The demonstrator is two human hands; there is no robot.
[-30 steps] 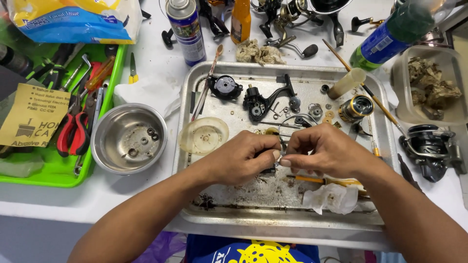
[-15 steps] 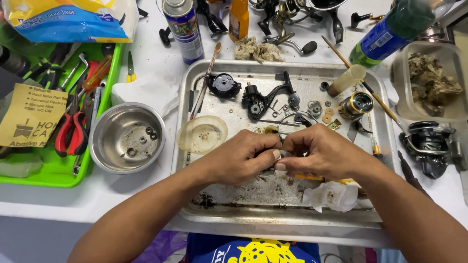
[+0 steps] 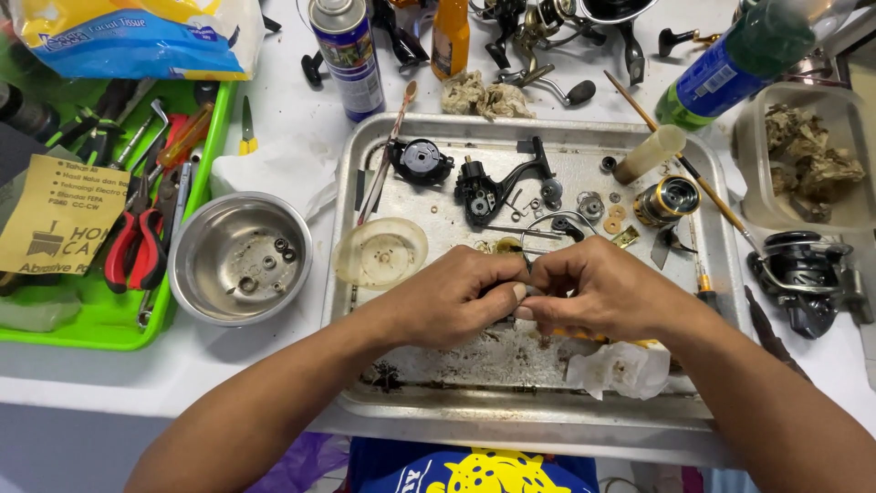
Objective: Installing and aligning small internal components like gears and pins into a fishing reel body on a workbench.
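Observation:
My left hand point(image 3: 452, 297) and my right hand point(image 3: 598, 288) meet over the middle of a metal tray point(image 3: 511, 415). Their fingertips pinch a small metal part point(image 3: 522, 290) between them; most of it is hidden by my fingers. Behind the hands on the tray lie a black reel body point(image 3: 488, 192), a round black cover point(image 3: 420, 162), a gold spool point(image 3: 666, 201), washers and a wire bail. A shallow clear dish point(image 3: 380, 253) sits just left of my left hand. A crumpled tissue point(image 3: 625, 368) lies under my right wrist.
A steel bowl point(image 3: 239, 258) with small parts stands left of the tray. A green tray point(image 3: 100, 319) of pliers and tools lies at far left. Spray can point(image 3: 347, 55), orange bottle point(image 3: 450, 36), green bottle point(image 3: 739, 55), plastic tub point(image 3: 803, 164) and another reel point(image 3: 808, 274) ring the tray.
Both hands stay pinched together on the small part; the fingers have shifted only slightly. The view has drifted a little.

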